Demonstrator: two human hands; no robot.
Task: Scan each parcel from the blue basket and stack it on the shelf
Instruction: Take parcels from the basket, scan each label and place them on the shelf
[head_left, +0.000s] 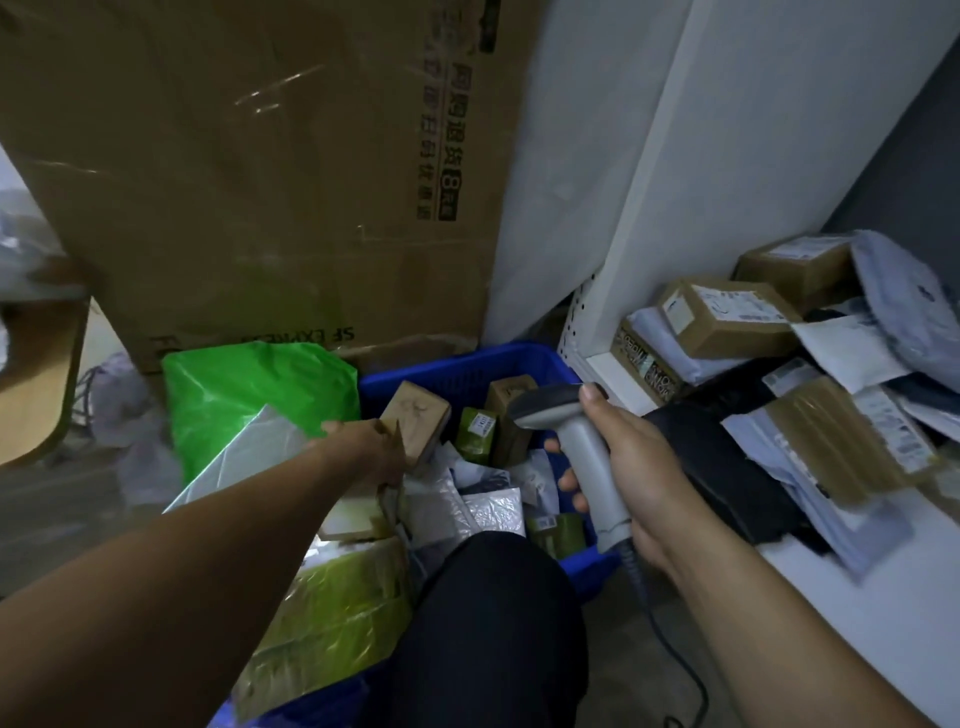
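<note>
At nine o'clock of the view a tan wooden panel (41, 374) leans in from the edge. A tall cardboard carton (260, 171) with printed black characters fills ten to twelve o'clock and stands on end against the white wall. At its foot lies a bright green plastic bag (249, 395), touching the blue basket (467, 364), which sits on the floor near the centre. From one to four o'clock runs the white shelf (883, 597), which bears a loose heap of brown boxes (727, 317), grey mailers and a black bag (717, 467).

The left hand (371, 452) reaches from eight o'clock into the basket, its back up, against a small brown box (415, 421). Its fingers are hidden, so I cannot tell whether they hold anything. The right hand (623, 467), at four o'clock of the basket, is wrapped round the handle of a grey scanner (571, 431), thumb upright behind the scanner's head, which points toward nine o'clock over the basket. A dark cable (675, 665) trails from the handle toward six o'clock. A knee in dark trousers (493, 623) covers the basket's near side.

The parcels (488, 509) in the basket are a jumble: silvery bubble mailers, a small green box (478, 431) with a white label, and brown cartons standing tilted. At seven o'clock of them lies a bulky parcel wrapped in yellow-green tape (332, 613), just beside the knee.
</note>
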